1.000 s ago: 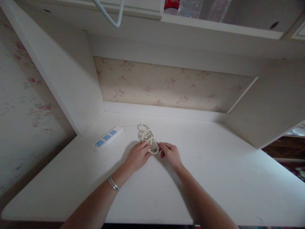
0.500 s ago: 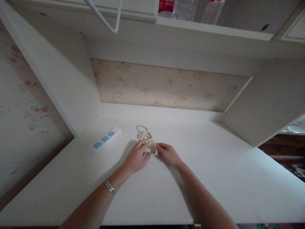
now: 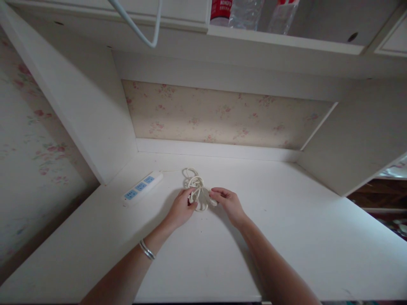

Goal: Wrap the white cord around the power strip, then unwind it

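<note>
A white power strip (image 3: 142,189) with blue socket faces lies on the left part of the desk. Its cream cord (image 3: 196,182) runs right from the strip into a loose, tangled bundle. My left hand (image 3: 182,207) is closed on loops at the bundle's left side, thumb and fingers around them. On the other side, my right hand (image 3: 227,203) pinches a part of the cord near what looks like its plug end (image 3: 213,202); the fingertips partly hide it.
The white desktop (image 3: 302,237) is walled by side panels (image 3: 76,101) and a low back ledge (image 3: 219,150). Overhead, a shelf (image 3: 286,41) holds clear plastic bottles (image 3: 246,15), and a pale bent tube (image 3: 140,34) hangs in front.
My right hand has moved slightly right, drawing a cord end out from the bundle. My left hand has shifted a little left, and the loops between the hands are more spread.
</note>
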Available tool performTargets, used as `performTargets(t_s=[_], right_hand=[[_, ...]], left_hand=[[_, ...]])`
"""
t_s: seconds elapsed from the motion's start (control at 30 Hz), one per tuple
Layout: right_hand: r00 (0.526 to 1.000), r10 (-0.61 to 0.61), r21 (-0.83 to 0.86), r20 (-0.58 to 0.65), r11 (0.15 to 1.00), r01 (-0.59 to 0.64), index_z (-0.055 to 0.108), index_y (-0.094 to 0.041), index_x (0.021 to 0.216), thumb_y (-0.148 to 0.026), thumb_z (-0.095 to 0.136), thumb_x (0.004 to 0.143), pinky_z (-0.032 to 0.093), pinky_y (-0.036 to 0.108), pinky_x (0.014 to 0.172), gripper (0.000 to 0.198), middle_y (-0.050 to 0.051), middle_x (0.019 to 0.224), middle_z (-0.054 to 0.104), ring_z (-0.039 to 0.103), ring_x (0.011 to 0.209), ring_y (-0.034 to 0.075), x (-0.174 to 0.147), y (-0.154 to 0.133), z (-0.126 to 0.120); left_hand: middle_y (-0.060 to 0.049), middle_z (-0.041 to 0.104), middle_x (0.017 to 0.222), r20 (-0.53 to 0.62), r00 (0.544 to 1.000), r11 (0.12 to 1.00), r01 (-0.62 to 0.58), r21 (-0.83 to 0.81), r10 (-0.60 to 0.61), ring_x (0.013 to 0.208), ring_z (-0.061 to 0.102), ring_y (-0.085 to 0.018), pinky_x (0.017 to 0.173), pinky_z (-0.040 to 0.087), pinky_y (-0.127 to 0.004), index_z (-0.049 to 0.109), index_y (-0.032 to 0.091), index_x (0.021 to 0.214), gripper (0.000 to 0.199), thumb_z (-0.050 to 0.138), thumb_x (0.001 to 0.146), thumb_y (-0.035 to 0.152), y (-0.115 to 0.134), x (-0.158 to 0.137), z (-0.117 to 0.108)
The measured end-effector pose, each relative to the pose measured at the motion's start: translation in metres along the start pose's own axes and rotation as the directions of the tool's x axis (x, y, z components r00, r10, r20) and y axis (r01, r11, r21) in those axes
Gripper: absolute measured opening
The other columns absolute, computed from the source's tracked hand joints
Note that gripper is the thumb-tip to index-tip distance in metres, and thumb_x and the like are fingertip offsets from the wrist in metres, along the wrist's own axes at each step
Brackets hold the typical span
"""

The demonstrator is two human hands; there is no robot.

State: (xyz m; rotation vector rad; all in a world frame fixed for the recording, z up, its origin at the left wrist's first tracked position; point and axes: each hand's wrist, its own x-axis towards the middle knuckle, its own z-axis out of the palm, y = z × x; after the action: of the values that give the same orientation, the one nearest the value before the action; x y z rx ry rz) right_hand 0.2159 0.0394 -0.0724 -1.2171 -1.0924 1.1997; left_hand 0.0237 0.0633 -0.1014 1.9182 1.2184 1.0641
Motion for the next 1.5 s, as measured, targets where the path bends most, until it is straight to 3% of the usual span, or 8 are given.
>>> performTargets(t_s=[0.33, 0.6, 0.73, 0.9, 1.1, 1.2, 1.37, 1.5], right_hand=[[0.996, -0.085, -0.041, -0.006, 0.996, 0.085, 0.073, -0.014, 0.090, -0.043, 0.074, 0.066, 0.040, 0.026, 0.061, 0.037, 0.004, 0.073, 0.067, 0.052, 0.064, 0.014, -0.007, -0.004, 0.005], [0.991, -0.123, -0.054, -0.045, 0.991, 0.121, 0.073, -0.017, 0.085, -0.042, 0.072, 0.067, 0.039, 0.025, 0.060, 0.031, 0.001, 0.069, 0.066, 0.051, 0.061, 0.012, -0.004, -0.005, 0.000], [0.986, -0.149, -0.042, -0.073, 0.988, 0.147, 0.071, -0.019, 0.098, -0.040, 0.070, 0.070, 0.042, 0.027, 0.066, 0.035, 0.001, 0.076, 0.068, 0.054, 0.067, 0.014, -0.005, -0.006, -0.001], [0.969, -0.197, -0.070, 0.152, 0.975, 0.209, 0.072, -0.019, 0.095, -0.039, 0.059, 0.082, 0.042, 0.029, 0.072, 0.028, 0.004, 0.088, 0.068, 0.054, 0.076, 0.016, -0.010, -0.008, -0.001], [0.943, -0.197, 0.192, 0.269, 0.970, 0.147, 0.068, -0.019, 0.102, -0.034, 0.054, 0.079, 0.046, 0.034, 0.073, 0.031, 0.007, 0.093, 0.067, 0.058, 0.083, 0.021, -0.007, -0.003, -0.005], [0.918, -0.269, 0.091, 0.292, 0.963, 0.253, 0.065, -0.024, 0.108, -0.026, 0.061, 0.075, 0.046, 0.034, 0.081, 0.034, 0.006, 0.105, 0.064, 0.058, 0.094, 0.021, -0.007, -0.003, -0.006], [0.799, -0.458, -0.274, 0.390, 0.770, 0.576, 0.059, -0.030, 0.120, -0.024, 0.057, 0.084, 0.049, 0.028, 0.072, 0.037, 0.005, 0.103, 0.062, 0.058, 0.088, 0.016, -0.011, -0.009, -0.009], [0.725, -0.497, -0.446, 0.477, 0.574, 0.687, 0.065, -0.026, 0.109, -0.026, 0.055, 0.085, 0.050, 0.023, 0.057, 0.026, 0.008, 0.100, 0.063, 0.059, 0.090, 0.018, -0.013, -0.012, -0.016]], left_hand=[[-0.009, 0.065, 0.103, 0.067, 0.990, 0.930, 0.138, -0.341, -0.122, 0.075, 0.065, -0.016, 0.069, 0.053, -0.029, 0.054, 0.017, 0.118, 0.057, 0.075, 0.065, 0.020, 0.004, 0.000, 0.008], [-0.010, 0.055, 0.127, 0.296, 0.937, 0.654, 0.342, -0.675, -0.184, 0.087, 0.064, -0.019, 0.071, 0.052, -0.031, 0.050, 0.023, 0.126, 0.053, 0.067, 0.076, 0.031, 0.023, -0.002, -0.012], [-0.013, 0.064, 0.111, 0.338, 0.909, 0.524, 0.417, -0.742, -0.245, 0.084, 0.064, -0.020, 0.074, 0.050, -0.033, 0.054, 0.017, 0.122, 0.045, 0.063, 0.080, 0.033, 0.023, 0.000, -0.014], [-0.012, 0.067, 0.100, 0.256, 0.931, 0.509, 0.357, -0.783, -0.259, 0.082, 0.062, -0.018, 0.072, 0.048, -0.028, 0.064, 0.012, 0.106, 0.034, 0.068, 0.076, 0.027, 0.013, 0.004, -0.012], [-0.011, 0.068, 0.095, 0.307, 0.904, 0.386, 0.408, -0.827, -0.298, 0.080, 0.062, -0.017, 0.071, 0.046, -0.027, 0.066, 0.012, 0.099, 0.027, 0.070, 0.073, 0.021, 0.016, 0.004, -0.015], [-0.010, 0.068, 0.091, 0.311, 0.895, 0.374, 0.420, -0.827, -0.318, 0.076, 0.062, -0.015, 0.068, 0.045, -0.025, 0.067, 0.012, 0.096, 0.026, 0.071, 0.072, 0.021, 0.019, 0.004, -0.017], [-0.009, 0.068, 0.088, 0.349, 0.885, 0.371, 0.449, -0.813, -0.308, 0.073, 0.060, -0.013, 0.064, 0.042, -0.023, 0.069, 0.010, 0.090, 0.022, 0.069, 0.073, 0.024, 0.017, 0.005, -0.015], [-0.004, 0.063, 0.071, 0.350, 0.876, 0.386, 0.465, -0.797, -0.333, 0.060, 0.053, -0.009, 0.055, 0.037, -0.020, 0.069, 0.010, 0.080, 0.018, 0.068, 0.074, 0.027, 0.014, 0.006, -0.015]])
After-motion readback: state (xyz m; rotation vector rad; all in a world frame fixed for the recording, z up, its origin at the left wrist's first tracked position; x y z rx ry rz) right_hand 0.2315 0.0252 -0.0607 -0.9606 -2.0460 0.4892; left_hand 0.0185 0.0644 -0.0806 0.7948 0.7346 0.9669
